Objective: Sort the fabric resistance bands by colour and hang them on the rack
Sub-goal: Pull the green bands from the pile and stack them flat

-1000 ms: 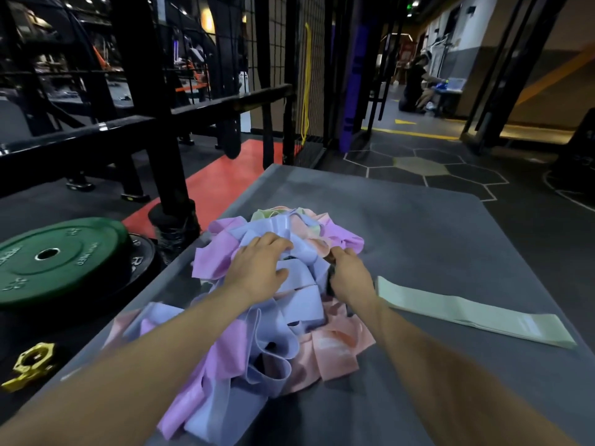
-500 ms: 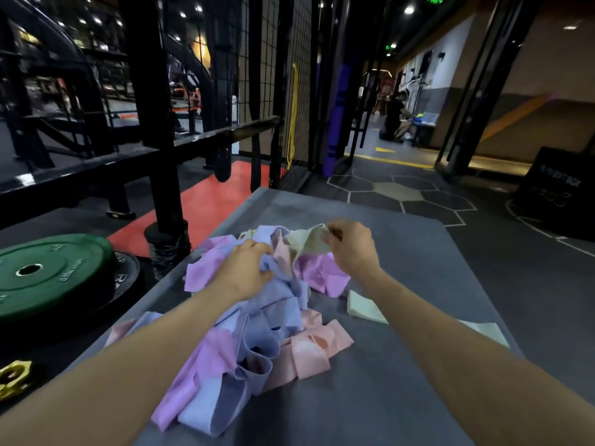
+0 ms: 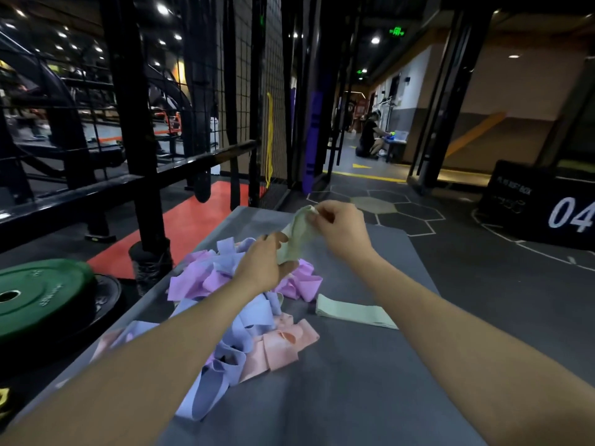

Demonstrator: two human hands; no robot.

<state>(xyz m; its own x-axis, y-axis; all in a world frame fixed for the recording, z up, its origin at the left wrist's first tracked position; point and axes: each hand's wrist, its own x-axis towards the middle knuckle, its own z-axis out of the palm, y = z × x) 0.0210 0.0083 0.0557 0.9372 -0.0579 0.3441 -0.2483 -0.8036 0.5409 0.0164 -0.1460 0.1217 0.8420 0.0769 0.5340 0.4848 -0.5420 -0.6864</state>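
A pile of fabric bands (image 3: 225, 320) in purple, lilac-blue and pink lies on the grey table (image 3: 354, 381). Above its far end I hold a pale green band (image 3: 301, 233) between both hands. My right hand (image 3: 341, 231) pinches the band's upper end. My left hand (image 3: 265, 265) grips its lower part. A second green band (image 3: 352, 313) lies flat on the table to the right of the pile.
A black rack frame with horizontal bars (image 3: 135, 175) stands to the left. A green weight plate (image 3: 42, 294) lies on the floor at left. A black plyo box (image 3: 541, 204) sits at far right. A person (image 3: 370, 136) crouches far down the corridor.
My right hand has pulled a green band up out of the pile. My left hand left the pile top and took hold of the band's lower part. The view has tilted upward.
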